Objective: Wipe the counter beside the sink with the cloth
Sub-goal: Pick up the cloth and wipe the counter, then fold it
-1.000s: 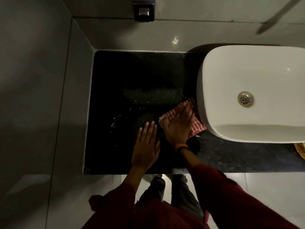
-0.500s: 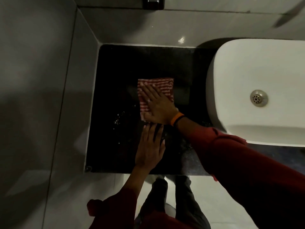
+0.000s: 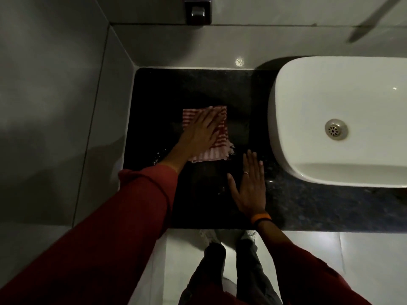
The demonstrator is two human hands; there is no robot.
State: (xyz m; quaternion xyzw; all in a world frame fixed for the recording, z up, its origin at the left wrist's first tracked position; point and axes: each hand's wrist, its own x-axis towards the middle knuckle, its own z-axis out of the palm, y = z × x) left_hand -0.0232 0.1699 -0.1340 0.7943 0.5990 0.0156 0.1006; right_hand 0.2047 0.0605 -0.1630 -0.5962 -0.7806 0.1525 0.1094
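A red-and-white striped cloth (image 3: 210, 153) lies flat on the black stone counter (image 3: 174, 89), left of the white sink (image 3: 326, 91). My left hand (image 3: 201, 130) presses down on the cloth with its fingers spread and pointing toward the back wall. My right hand (image 3: 248, 186), with an orange wristband, rests palm-down on the bare counter. It is to the right of the cloth, near the sink's front corner, and holds nothing. Small water drops (image 3: 157, 156) glint on the counter just left of the cloth.
Grey tiled walls close the counter on the left and at the back. A dark dispenser (image 3: 198, 11) hangs on the back wall above the counter. The sink has a metal drain (image 3: 336, 129). My legs and the pale floor (image 3: 182, 256) show below the counter's front edge.
The hands have swapped: my right hand left the cloth and now lies flat near the sink, while my left hand came onto the cloth. The cloth sits slightly lower on the counter.
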